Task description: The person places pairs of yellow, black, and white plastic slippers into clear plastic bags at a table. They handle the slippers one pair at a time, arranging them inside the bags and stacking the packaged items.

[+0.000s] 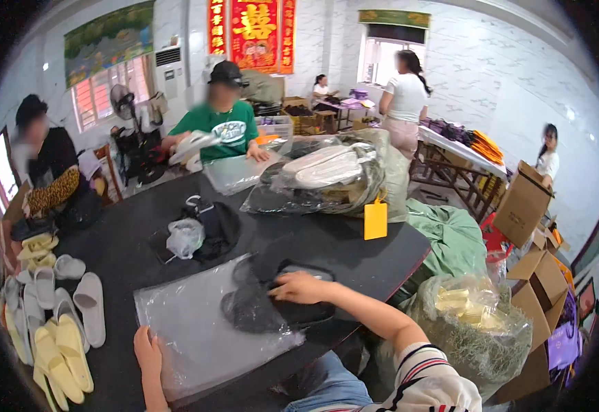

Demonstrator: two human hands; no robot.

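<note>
Black fabric item (313, 313) partly hidden under the bent right hand (301, 287), grip impossible to tell, clear plastic bag (184, 323) flat on the black table (361, 254), far edge slanting away rightward, long axis unclear, left hand (148, 351) at its left edge, pinch uncertain

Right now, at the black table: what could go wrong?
- The clear plastic lies near the table's front edge, with the left hand at its left side; it might slide or crease if pulled.
- The dark item under the right hand sits on a black tabletop, so its outline could be misjudged.
- The slippers crowd the table's left side; a wide left-arm sweep might knock some.
</note>
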